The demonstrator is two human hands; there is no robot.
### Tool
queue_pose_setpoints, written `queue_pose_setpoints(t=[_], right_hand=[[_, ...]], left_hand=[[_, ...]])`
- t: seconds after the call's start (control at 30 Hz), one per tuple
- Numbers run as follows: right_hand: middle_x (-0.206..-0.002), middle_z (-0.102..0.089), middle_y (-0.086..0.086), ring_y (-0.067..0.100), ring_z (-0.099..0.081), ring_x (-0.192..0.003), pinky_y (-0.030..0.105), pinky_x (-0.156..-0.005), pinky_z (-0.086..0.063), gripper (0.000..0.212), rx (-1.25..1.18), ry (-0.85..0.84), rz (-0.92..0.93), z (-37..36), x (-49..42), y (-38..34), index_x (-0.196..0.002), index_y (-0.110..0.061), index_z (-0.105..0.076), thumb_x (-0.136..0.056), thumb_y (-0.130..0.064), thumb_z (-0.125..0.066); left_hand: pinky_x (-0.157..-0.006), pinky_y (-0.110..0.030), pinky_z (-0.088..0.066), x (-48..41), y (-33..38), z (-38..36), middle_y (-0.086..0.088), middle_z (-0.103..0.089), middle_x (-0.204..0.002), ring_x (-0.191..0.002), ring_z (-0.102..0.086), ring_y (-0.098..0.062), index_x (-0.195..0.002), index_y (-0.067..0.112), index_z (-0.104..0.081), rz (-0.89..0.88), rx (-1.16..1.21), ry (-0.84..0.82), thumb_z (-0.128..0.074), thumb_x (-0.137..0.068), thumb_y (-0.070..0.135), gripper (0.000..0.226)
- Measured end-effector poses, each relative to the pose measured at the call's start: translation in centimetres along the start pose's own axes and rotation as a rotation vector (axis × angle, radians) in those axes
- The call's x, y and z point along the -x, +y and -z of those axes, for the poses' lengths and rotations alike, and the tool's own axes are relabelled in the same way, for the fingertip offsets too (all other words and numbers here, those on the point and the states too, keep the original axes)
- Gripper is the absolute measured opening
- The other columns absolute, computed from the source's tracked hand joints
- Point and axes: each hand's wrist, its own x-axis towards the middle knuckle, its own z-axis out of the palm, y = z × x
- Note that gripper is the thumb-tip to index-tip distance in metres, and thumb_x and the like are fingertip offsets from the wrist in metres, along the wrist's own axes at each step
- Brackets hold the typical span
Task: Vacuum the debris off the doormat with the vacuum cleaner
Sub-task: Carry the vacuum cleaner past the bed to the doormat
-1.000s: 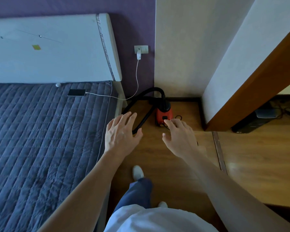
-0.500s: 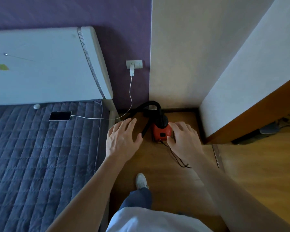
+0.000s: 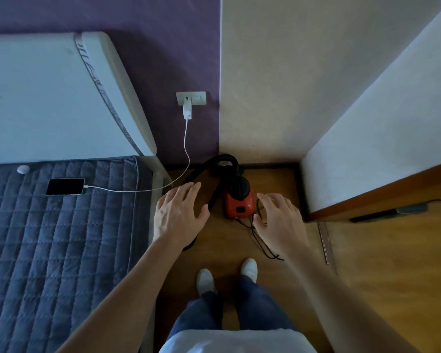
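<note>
Left hand (image 3: 178,216): fingers (image 3: 189,192) straight and spread, holding nothing. Right hand (image 3: 278,220): fingers (image 3: 267,200) loosely spread, also empty.

The small red canister vacuum cleaner with the black top (image 3: 239,203) sits on the wooden floor (image 3: 367,276) at frame centre, between your hands. Its long axis runs up the frame, away from you.

Your right fingertips are just beside its right flank, so that's probably the nearer hand for the body. Left is closer to the black flexible hose (image 3: 206,166), which arcs up-left, then drops behind your left hand.

The thin black power cord (image 3: 275,258) lies loose under your right hand, a possible snag. The doormat isn't in view.
</note>
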Motion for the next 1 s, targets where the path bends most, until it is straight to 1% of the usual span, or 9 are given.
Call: queue_pose_setpoints(t=[0.13,0.27,0.33,0.5,0.6,0.77,0.9,1.0], right_hand=[[-0.145,-0.054,0.001,0.019,-0.052,-0.135,0.039,-0.111,-0.045,0.056,-0.014,-0.03,0.024,-0.1,-2.5,3.0,-0.151,-0.023,-0.047,-0.099,-0.042,-0.058],[-0.145,-0.054,0.002,0.021,-0.052,-0.134,0.041,-0.111,-0.046,0.056,-0.041,-0.072,0.055,-1.2,-5.9,5.6,-0.151,-0.021,-0.047,-0.1,-0.041,-0.058],[-0.144,-0.055,0.003,0.022,-0.053,-0.133,0.041,-0.109,-0.047,0.055,-0.041,-0.094,0.068,-2.5,-7.9,6.8,-0.15,-0.02,-0.048,-0.099,-0.039,-0.059],[-0.135,-0.061,0.006,0.025,-0.059,-0.124,0.042,-0.1,-0.052,0.052,-0.055,-0.104,0.094,-7.4,-12.2,9.4,-0.143,-0.017,-0.056,-0.095,-0.034,-0.065],[-0.131,-0.063,0.007,0.026,-0.061,-0.121,0.044,-0.097,-0.055,0.051,-0.06,-0.121,0.093,-12.0,-14.4,11.2,-0.14,-0.016,-0.059,-0.092,-0.031,-0.069],[-0.129,-0.061,0.003,0.025,-0.061,-0.121,0.045,-0.098,-0.055,0.049,-0.094,-0.142,0.086,-21.8,-18.1,13.7,-0.139,-0.018,-0.058,-0.092,-0.03,-0.068],[-0.133,-0.059,0.002,0.024,-0.06,-0.12,0.044,-0.095,-0.055,0.048,-0.12,-0.181,0.058,-30.6,-20.6,15.8,-0.141,-0.02,-0.055,-0.095,-0.033,-0.063],[-0.131,-0.059,0.004,0.025,-0.06,-0.116,0.041,-0.092,-0.054,0.05,-0.14,-0.182,0.025,-36.3,-22.6,17.2,-0.144,-0.018,-0.053,-0.097,-0.032,-0.062]], left_hand=[[-0.108,-0.043,-0.041,-1.9,1.8,-1.1,0.003,-0.051,-0.147,-0.135,-0.047,-0.019,-0.148,0.025,-0.044,0.07,0.01,-0.013,-0.05,-0.093,0.051,0.061],[-0.108,-0.041,-0.041,-3.9,3.3,-3.2,0.005,-0.051,-0.147,-0.135,-0.048,-0.017,-0.148,0.026,-0.043,0.131,0.017,-0.048,-0.046,-0.094,0.051,0.06],[-0.107,-0.041,-0.043,-5.3,3.5,-4.5,0.004,-0.052,-0.146,-0.133,-0.05,-0.017,-0.147,0.026,-0.044,0.16,0.034,-0.057,-0.049,-0.095,0.049,0.058],[-0.101,-0.044,-0.047,-8.3,2.4,-10.0,0.001,-0.056,-0.142,-0.127,-0.055,-0.023,-0.145,0.025,-0.046,0.247,0.116,-0.075,-0.056,-0.096,0.042,0.053],[-0.101,-0.045,-0.049,-9.6,0.8,-15.1,0.001,-0.056,-0.141,-0.126,-0.055,-0.022,-0.146,0.026,-0.045,0.298,0.15,-0.141,-0.056,-0.096,0.042,0.053],[-0.1,-0.04,-0.05,-12.2,-3.2,-25.6,0.004,-0.056,-0.142,-0.127,-0.054,-0.02,-0.148,0.028,-0.044,0.358,0.214,-0.223,-0.055,-0.098,0.038,0.052],[-0.096,-0.041,-0.052,-14.6,-6.8,-34.3,0.002,-0.055,-0.141,-0.125,-0.056,-0.022,-0.148,0.029,-0.043,0.376,0.238,-0.29,-0.055,-0.099,0.038,0.052],[-0.094,-0.042,-0.053,-16.3,-9.3,-40.2,0.001,-0.055,-0.14,-0.123,-0.056,-0.024,-0.147,0.029,-0.044,0.398,0.254,-0.325,-0.054,-0.099,0.04,0.051]])
